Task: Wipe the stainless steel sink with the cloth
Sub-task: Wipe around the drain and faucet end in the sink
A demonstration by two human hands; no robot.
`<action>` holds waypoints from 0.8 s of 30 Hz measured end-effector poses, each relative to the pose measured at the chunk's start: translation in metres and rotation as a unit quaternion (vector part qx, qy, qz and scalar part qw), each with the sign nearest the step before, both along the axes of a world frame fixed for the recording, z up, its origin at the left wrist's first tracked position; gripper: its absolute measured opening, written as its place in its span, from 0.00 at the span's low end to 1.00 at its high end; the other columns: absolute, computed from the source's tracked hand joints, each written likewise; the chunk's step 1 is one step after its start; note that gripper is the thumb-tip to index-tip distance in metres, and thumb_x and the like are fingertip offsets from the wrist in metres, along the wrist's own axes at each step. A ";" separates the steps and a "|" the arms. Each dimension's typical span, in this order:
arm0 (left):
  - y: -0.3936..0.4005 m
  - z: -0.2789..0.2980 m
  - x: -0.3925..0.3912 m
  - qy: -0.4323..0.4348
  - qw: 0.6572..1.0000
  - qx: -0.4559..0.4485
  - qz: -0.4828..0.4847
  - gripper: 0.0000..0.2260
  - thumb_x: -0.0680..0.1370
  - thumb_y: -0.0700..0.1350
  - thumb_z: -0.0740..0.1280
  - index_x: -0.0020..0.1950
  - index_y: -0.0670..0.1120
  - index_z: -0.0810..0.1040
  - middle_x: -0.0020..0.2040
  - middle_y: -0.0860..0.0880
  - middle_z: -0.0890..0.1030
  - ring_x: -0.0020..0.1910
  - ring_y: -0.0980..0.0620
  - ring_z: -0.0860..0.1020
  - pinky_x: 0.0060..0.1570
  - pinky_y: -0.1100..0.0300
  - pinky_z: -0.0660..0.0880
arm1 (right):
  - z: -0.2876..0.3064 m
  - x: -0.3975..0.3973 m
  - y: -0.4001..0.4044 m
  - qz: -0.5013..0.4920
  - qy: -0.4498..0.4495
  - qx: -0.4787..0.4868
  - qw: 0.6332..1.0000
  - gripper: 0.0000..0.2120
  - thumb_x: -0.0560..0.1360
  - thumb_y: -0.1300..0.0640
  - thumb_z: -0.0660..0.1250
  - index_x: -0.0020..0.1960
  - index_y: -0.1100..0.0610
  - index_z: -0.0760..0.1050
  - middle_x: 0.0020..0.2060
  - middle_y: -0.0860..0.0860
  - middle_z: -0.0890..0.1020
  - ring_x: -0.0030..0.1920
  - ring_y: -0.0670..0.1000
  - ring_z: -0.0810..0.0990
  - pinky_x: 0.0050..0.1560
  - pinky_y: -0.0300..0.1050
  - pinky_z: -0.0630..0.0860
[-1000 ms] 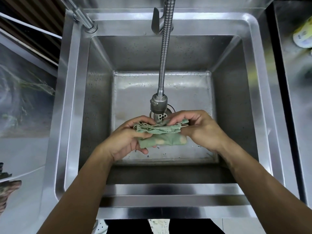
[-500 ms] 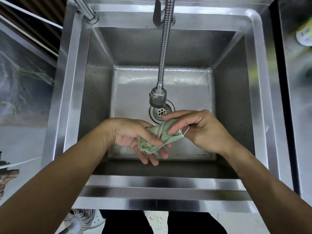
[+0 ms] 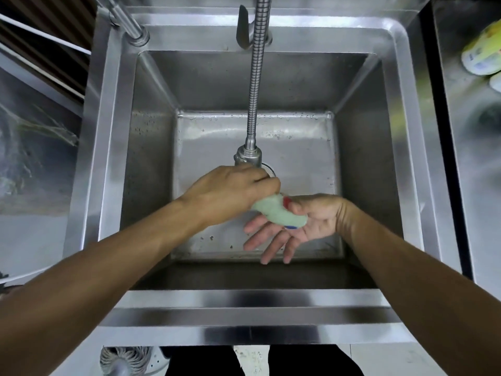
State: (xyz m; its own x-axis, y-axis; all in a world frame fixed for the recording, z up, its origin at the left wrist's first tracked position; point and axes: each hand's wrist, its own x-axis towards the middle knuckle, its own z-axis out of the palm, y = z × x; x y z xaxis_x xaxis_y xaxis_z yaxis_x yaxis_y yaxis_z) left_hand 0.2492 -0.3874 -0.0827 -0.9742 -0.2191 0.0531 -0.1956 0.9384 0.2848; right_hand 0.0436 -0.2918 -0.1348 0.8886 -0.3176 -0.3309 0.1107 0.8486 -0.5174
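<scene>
Both hands work above the basin of the square stainless steel sink [image 3: 401, 109], in front of its round drain [image 3: 269, 169]. The pale green cloth [image 3: 276, 213], bunched into a short roll, lies with its long axis on a diagonal — upper left end under the left hand, lower right end on the right palm.

The left hand [image 3: 233, 191] is turned knuckles up, its fingers curled down over the roll's upper end and gripping it. The right hand [image 3: 301, 226] lies palm up beneath the cloth, its fingers [image 3: 267, 240] stretched out and spread toward the near wall; the thumb presses on the cloth's top edge, pinning it against the palm.

The ribbed metal faucet hose [image 3: 254, 85] hangs down the middle, its nozzle just behind the left hand's knuckles. A blurred yellow and white object [image 3: 482, 52] rests on the steel counter to the right.
</scene>
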 end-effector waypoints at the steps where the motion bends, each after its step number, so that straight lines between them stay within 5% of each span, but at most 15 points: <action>1: 0.001 -0.004 0.003 0.016 0.999 -0.034 -0.023 0.13 0.70 0.37 0.72 0.53 0.44 0.79 0.45 0.45 0.79 0.42 0.41 0.79 0.26 0.53 0.74 | 0.001 0.004 0.001 -0.026 -0.005 0.014 1.000 0.42 0.72 0.40 0.75 0.76 0.63 0.66 0.70 0.62 0.76 0.62 0.60 0.81 0.54 0.48 0.83; 3: 0.002 -0.011 0.007 0.021 0.997 -0.074 -0.029 0.13 0.69 0.35 0.71 0.53 0.41 0.79 0.43 0.43 0.78 0.38 0.41 0.78 0.23 0.54 0.71 | 0.013 0.010 -0.003 -0.057 0.039 0.039 0.997 0.29 0.71 0.46 0.78 0.65 0.60 0.74 0.51 0.54 0.85 0.43 0.50 0.85 0.37 0.40 0.81; 5: 0.003 -0.017 0.010 -0.013 0.995 -0.095 0.002 0.15 0.69 0.34 0.72 0.55 0.39 0.78 0.41 0.42 0.79 0.36 0.40 0.78 0.23 0.54 0.70 | 0.027 0.014 -0.010 -0.063 0.184 -0.007 0.981 0.10 0.75 0.53 0.76 0.47 0.57 0.76 0.32 0.48 0.78 0.27 0.44 0.74 0.27 0.38 0.70; 7: 0.005 -0.019 0.010 -0.081 0.993 -0.080 0.039 0.14 0.73 0.37 0.71 0.57 0.40 0.77 0.43 0.42 0.81 0.38 0.40 0.80 0.28 0.52 0.69 | 0.039 0.023 -0.019 -0.020 0.354 -0.112 0.928 0.13 0.76 0.57 0.75 0.37 0.55 0.73 0.26 0.48 0.72 0.24 0.46 0.67 0.28 0.41 0.65; 10: 0.007 -0.012 0.001 -0.226 0.966 -0.012 0.124 0.10 0.78 0.46 0.68 0.58 0.46 0.76 0.46 0.47 0.81 0.40 0.43 0.79 0.36 0.54 0.67 | 0.054 0.044 -0.027 0.052 0.545 -0.275 0.790 0.11 0.73 0.53 0.73 0.39 0.55 0.73 0.30 0.48 0.77 0.29 0.48 0.74 0.32 0.44 0.72; 16: 0.003 -0.012 -0.009 -0.311 0.885 0.268 0.222 0.05 0.73 0.46 0.68 0.39 0.47 0.78 0.35 0.49 0.78 0.34 0.49 0.77 0.30 0.59 0.69 | 0.058 0.056 -0.014 0.123 0.644 -0.499 0.566 0.16 0.80 0.45 0.64 0.60 0.56 0.72 0.48 0.54 0.82 0.44 0.59 0.81 0.42 0.47 0.70; 18: 0.002 -0.011 -0.011 -0.335 0.851 0.348 0.207 0.10 0.73 0.44 0.70 0.34 0.46 0.73 0.31 0.50 0.75 0.30 0.51 0.72 0.29 0.59 0.65 | 0.051 0.056 -0.011 0.124 0.645 -0.542 0.524 0.19 0.81 0.45 0.62 0.65 0.57 0.69 0.51 0.56 0.84 0.48 0.61 0.83 0.44 0.49 0.72; 21: -0.001 -0.013 -0.010 -0.347 0.762 0.500 0.220 0.16 0.72 0.41 0.72 0.29 0.49 0.68 0.26 0.51 0.67 0.25 0.51 0.61 0.27 0.60 0.58 | 0.040 0.054 -0.007 0.108 0.633 -0.572 0.510 0.19 0.82 0.45 0.61 0.65 0.59 0.70 0.50 0.54 0.84 0.46 0.59 0.84 0.42 0.48 0.71; 24: -0.002 -0.016 -0.007 -0.340 0.773 0.495 0.207 0.09 0.74 0.43 0.72 0.37 0.46 0.75 0.28 0.52 0.74 0.26 0.51 0.71 0.25 0.61 0.69 | 0.033 0.055 -0.004 0.100 0.637 -0.579 0.499 0.19 0.82 0.46 0.62 0.66 0.58 0.68 0.51 0.54 0.83 0.46 0.58 0.83 0.40 0.47 0.69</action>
